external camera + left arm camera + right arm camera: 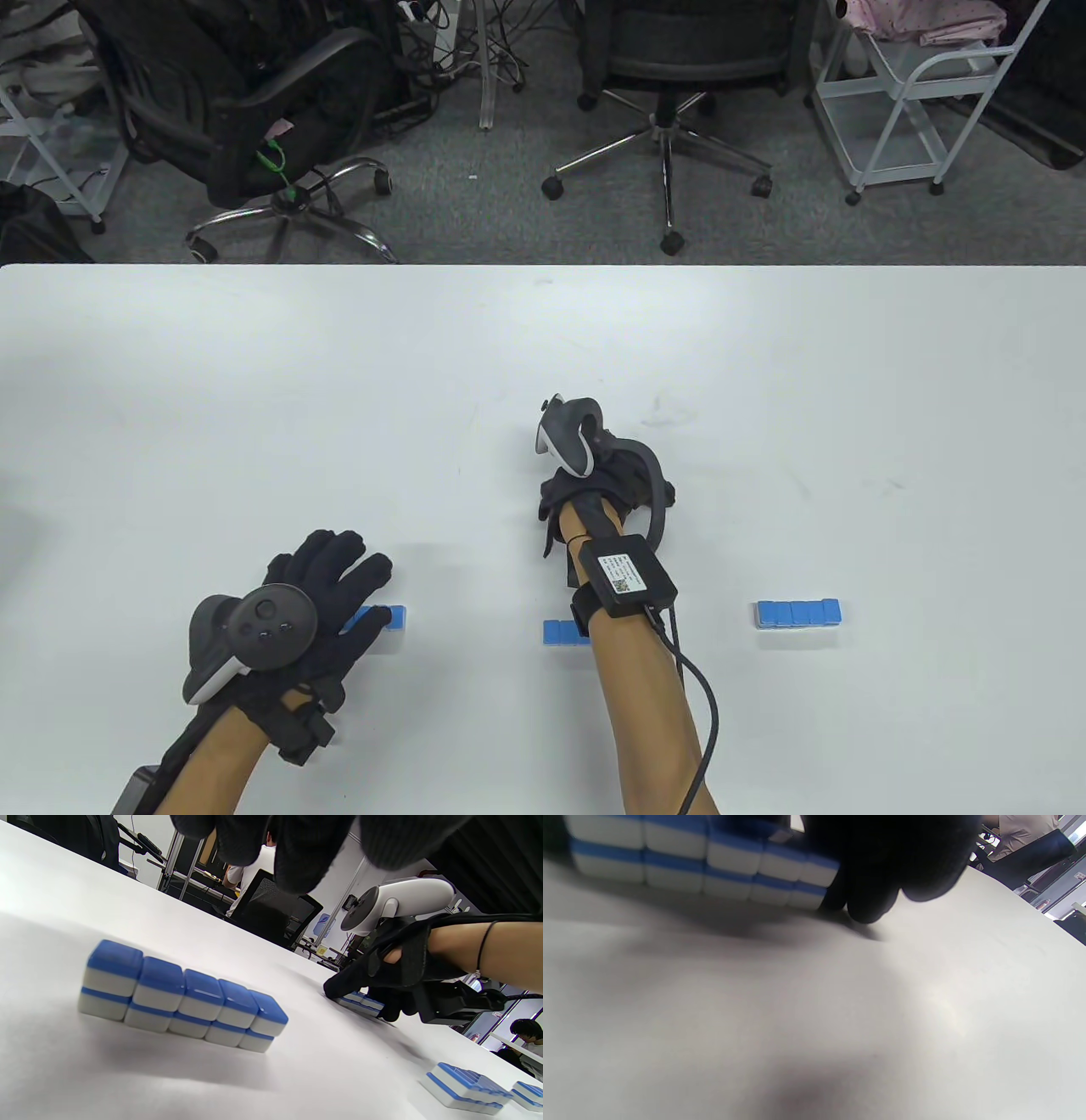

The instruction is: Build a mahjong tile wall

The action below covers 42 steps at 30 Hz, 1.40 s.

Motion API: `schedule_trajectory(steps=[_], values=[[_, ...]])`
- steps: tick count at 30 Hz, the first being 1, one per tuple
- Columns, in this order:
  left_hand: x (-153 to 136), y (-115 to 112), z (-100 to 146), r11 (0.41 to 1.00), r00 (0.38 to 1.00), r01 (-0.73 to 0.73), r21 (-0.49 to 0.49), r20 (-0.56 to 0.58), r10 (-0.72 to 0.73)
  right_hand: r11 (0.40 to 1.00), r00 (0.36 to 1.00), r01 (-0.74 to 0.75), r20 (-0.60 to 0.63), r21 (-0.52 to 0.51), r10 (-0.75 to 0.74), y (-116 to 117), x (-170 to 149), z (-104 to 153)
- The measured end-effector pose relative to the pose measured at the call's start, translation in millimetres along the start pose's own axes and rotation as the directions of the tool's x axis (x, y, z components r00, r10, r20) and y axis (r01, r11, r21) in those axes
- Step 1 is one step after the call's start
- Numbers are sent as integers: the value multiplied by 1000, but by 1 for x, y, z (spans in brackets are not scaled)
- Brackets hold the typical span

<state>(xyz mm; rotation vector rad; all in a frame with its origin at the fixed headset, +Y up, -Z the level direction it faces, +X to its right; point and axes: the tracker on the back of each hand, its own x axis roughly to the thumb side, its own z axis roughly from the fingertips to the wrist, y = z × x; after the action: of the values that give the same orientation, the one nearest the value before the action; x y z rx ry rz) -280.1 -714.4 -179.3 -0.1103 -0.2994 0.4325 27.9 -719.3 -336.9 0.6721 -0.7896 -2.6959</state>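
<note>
Three blue-backed tile stacks sit low on the white table (254,382): left stack (182,997) under the spread left hand (327,586), middle stack (564,632) gripped by the right hand (382,971), right stack (797,613) lower right, untouched.

Black sensor gloves (327,586), grey-white trackers (567,437), cabled black wrist box (626,575)

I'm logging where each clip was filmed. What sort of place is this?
Most likely an office or lab workspace: a plain white table, black swivel office chairs on grey carpet, and a white wheeled metal cart behind.
</note>
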Motion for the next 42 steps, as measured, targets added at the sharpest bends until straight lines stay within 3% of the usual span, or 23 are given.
schedule_trajectory(steps=[17, 25, 29, 30, 32, 34, 42], values=[[0, 1, 0, 1000, 1000, 1, 8, 2, -1, 1000, 1000, 1, 21, 9, -1, -5, -6, 7], [0, 2, 2, 1000, 1000, 7, 22, 10, -7, 986, 996, 72, 49, 147, -80, -20, -27, 12], [1, 2, 2, 1000, 1000, 15, 26, 16, -15, 985, 987, 149, 52, 86, -153, -40, -58, 16], [1, 2, 3, 999, 1000, 24, 27, 17, -25, 987, 986, 158, 48, 12, -159, -46, -69, 19], [2, 3, 3, 999, 999, 32, 30, 22, -33, 984, 987, 155, 50, -82, -152, -50, -93, 19], [3, 3, 3, 999, 999, 37, 39, 27, -38, 977, 980, 194, 67, -89, -188, -48, -121, 18], [5, 2, 4, 998, 998, 49, 42, 29, -50, 951, 950, 310, 38, -21, -309, 29, -238, -7]])
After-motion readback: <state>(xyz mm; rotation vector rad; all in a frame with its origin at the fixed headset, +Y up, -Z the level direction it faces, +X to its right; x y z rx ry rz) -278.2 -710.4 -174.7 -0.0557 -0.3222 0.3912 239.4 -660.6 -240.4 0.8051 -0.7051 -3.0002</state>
